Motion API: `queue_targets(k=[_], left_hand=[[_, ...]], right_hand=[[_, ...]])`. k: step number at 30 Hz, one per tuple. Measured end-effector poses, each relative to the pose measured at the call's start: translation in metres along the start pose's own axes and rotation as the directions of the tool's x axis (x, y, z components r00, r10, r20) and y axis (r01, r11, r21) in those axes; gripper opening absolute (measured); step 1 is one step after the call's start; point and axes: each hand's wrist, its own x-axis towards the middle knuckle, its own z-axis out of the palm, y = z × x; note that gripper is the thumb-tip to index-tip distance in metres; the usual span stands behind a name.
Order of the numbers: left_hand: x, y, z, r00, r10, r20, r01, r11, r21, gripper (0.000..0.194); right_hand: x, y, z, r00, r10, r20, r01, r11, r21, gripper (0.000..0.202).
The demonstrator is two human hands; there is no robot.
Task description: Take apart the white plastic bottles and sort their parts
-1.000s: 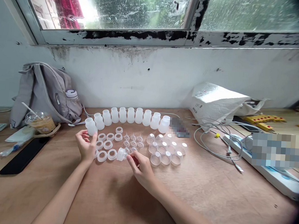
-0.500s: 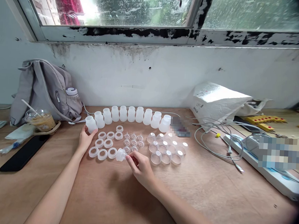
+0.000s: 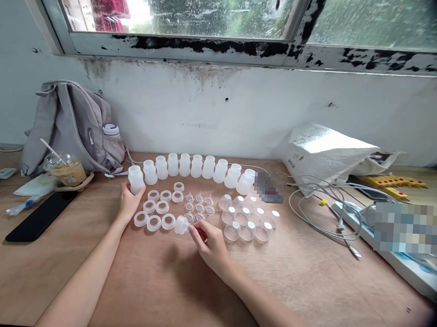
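My left hand point(image 3: 130, 200) is wrapped round the lower part of a frosted white baby bottle point(image 3: 135, 178) at the left end of a curved row of such bottles point(image 3: 196, 166). With its thumb and fingertips, my right hand point(image 3: 208, 239) pinches the tip of a translucent bottle teat seated in a collar ring point(image 3: 181, 225), tilted on its side just above the table. Loose collar rings point(image 3: 153, 223) lie left of it. Several clear teats point(image 3: 200, 208) stand behind my right fingers. Clear dome caps point(image 3: 247, 232) are grouped to the right.
A grey backpack point(image 3: 69, 125), an iced coffee cup point(image 3: 72, 170) and a black phone point(image 3: 41, 217) are on the left. Loose white cables point(image 3: 322, 224), a power strip point(image 3: 390, 255) and a white bag point(image 3: 323, 150) occupy the right side. A wall with a window stands behind the table.
The camera view has shifted a little, so everything sits slightly further right. Both hands keep their holds, with hardly any movement over the table.
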Motion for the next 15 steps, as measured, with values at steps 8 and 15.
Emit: queue_targets(k=[8, 15], left_hand=[[-0.039, 0.029, -0.030, 0.805, 0.581, -0.120, -0.589, 0.807, -0.039, 0.047], [-0.070, 0.053, -0.038, 0.468, 0.868, 0.164, -0.853, 0.492, -0.174, 0.049]], right_hand=[[0.004, 0.003, -0.010, 0.989, 0.046, -0.139, -0.045, 0.999, 0.015, 0.021], [0.011, 0.010, -0.023, 0.972, 0.088, -0.217, -0.074, 0.995, 0.071, 0.016]])
